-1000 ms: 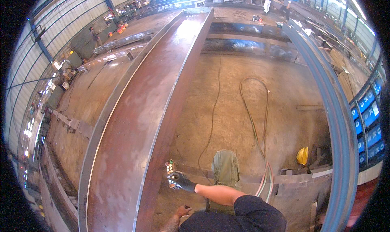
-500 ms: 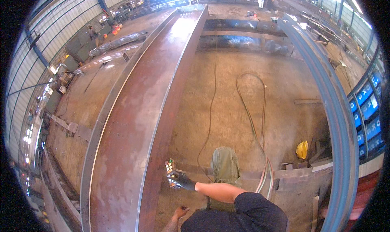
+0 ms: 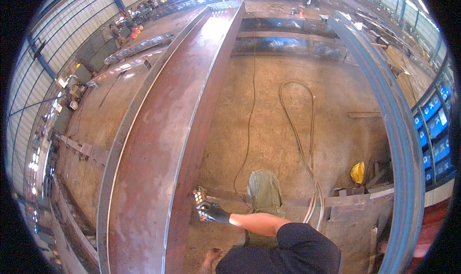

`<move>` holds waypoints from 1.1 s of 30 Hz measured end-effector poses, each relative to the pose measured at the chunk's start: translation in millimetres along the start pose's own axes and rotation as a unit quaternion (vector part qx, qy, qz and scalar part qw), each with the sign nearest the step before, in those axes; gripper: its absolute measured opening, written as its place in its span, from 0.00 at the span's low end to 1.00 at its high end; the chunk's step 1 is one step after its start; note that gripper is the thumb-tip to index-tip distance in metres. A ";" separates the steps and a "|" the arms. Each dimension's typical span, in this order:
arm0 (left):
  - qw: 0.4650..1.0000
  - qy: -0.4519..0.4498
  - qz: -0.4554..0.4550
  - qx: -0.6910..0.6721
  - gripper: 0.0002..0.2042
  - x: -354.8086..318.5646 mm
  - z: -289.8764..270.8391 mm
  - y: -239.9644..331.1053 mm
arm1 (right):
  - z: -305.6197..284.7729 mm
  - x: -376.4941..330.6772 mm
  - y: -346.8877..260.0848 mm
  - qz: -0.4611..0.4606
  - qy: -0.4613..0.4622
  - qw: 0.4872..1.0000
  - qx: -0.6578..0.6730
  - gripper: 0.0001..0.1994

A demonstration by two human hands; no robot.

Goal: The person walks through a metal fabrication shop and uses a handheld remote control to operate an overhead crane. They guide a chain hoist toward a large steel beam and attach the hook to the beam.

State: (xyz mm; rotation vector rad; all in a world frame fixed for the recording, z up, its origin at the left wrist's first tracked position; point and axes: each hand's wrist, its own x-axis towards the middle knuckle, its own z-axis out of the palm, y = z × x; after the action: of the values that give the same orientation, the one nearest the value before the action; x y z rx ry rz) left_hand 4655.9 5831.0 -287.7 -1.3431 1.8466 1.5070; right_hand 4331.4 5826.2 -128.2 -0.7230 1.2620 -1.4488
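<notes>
My right hand (image 3: 212,212), in a black glove, is closed around a handheld remote control (image 3: 199,195) with rows of light-coloured buttons. It is beside the near right side of a long reddish-brown steel beam (image 3: 152,146), whose raised edges run away from me. The frame does not settle whether glove or remote touches the steel. My bare left hand (image 3: 213,255) is low in the picture, between the beam and my dark shirt. Its fingers are small and blurred, so their pose is unclear. My green-trousered knee (image 3: 265,193) is just right of the glove.
A dark cable (image 3: 249,139) and a looped hose (image 3: 298,144) lie on the brown floor (image 3: 230,115). A blue-grey steel beam (image 3: 401,144) bounds the right side. A yellow helmet-like object (image 3: 357,172) sits near it. More steel beams (image 3: 278,44) lie crosswise ahead.
The view has shifted slightly. My left hand has moved a little down in the picture. My right hand keeps the remote control beside the beam. A distant person at the top has changed position.
</notes>
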 end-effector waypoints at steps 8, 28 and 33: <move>0.999 0.011 -0.031 0.027 0.22 -16.9 15.9 62.1 | -2.1 4.2 4.9 0.039 -0.023 0.998 0.046 0.13; 0.999 -0.008 -0.005 0.032 0.24 -23.6 9.9 95.8 | -7.7 14.9 14.1 -0.016 -0.025 0.998 -0.051 0.13; 1.000 0.015 -0.011 0.011 0.23 -3.6 12.3 66.8 | -2.4 11.7 4.6 0.037 -0.055 0.996 0.058 0.15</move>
State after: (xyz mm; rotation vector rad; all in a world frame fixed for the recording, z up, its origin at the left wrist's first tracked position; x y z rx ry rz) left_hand 4597.5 5840.7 -254.3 -1.3780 1.8563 1.4584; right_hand 4327.3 5816.3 -135.3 -0.6628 1.1006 -1.3904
